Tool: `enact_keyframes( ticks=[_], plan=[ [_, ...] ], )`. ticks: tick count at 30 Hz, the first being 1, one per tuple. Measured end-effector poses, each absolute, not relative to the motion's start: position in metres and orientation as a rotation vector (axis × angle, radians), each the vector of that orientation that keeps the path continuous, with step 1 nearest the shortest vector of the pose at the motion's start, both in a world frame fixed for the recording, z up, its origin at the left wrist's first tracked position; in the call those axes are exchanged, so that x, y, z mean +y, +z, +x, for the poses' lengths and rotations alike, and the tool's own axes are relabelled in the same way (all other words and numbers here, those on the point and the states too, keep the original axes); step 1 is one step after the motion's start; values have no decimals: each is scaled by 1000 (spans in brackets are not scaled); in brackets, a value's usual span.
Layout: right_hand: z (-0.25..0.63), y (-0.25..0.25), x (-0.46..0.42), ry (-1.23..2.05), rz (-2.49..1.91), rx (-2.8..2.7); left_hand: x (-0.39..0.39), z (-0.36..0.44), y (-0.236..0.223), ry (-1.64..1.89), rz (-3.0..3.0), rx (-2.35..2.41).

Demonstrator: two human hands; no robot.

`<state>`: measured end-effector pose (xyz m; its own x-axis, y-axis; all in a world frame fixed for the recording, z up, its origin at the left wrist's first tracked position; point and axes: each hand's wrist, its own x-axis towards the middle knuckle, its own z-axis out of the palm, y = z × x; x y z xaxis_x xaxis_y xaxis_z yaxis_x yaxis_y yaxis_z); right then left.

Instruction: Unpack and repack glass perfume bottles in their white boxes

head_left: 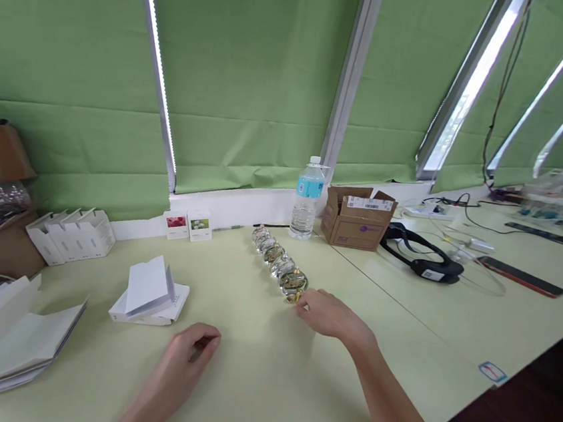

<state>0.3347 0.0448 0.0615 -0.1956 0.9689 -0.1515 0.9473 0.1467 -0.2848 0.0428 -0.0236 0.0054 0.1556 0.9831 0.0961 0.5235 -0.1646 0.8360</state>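
in the head view, the right hand [333, 316] has its fingers [303, 305] loosely together at the gold-coloured cap [294, 298] of the nearest round glass bottle [293, 283], hold unclear. the bottles run single file from the back edge of the desk [239, 230], keeping each reachable. the left hand [177, 368] curls near the front, its grip unclear.

The left hand [168, 374] hides most of a small dark object [199, 351].

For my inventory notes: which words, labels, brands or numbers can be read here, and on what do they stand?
No text is readable.
Plastic water bottle: blue label, too blurred.
Cardboard box: barcode sticker, too small.
Two small picture boxes: print too small.
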Motion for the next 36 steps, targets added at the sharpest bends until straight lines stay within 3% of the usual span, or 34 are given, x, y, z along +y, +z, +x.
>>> enact_keyframes(
  ticks=[13, 25, 31, 36],
  plan=[
    [319, 68, 37, 443, -1784, -2338, -22, 44, 6, 916, 1828, 1440],
    [235, 37, -10, 225, -1016, -2763, -24, 38, 9, 999, 2014, 1451],
    [234, 35, -11, 195, -1034, -2746, -22, 11, 23, 1127, 2334, 1655],
    [240, 42, -5, 281, -1114, -2669, -15, -16, 36, 1363, 2259, 2125]
  ],
)
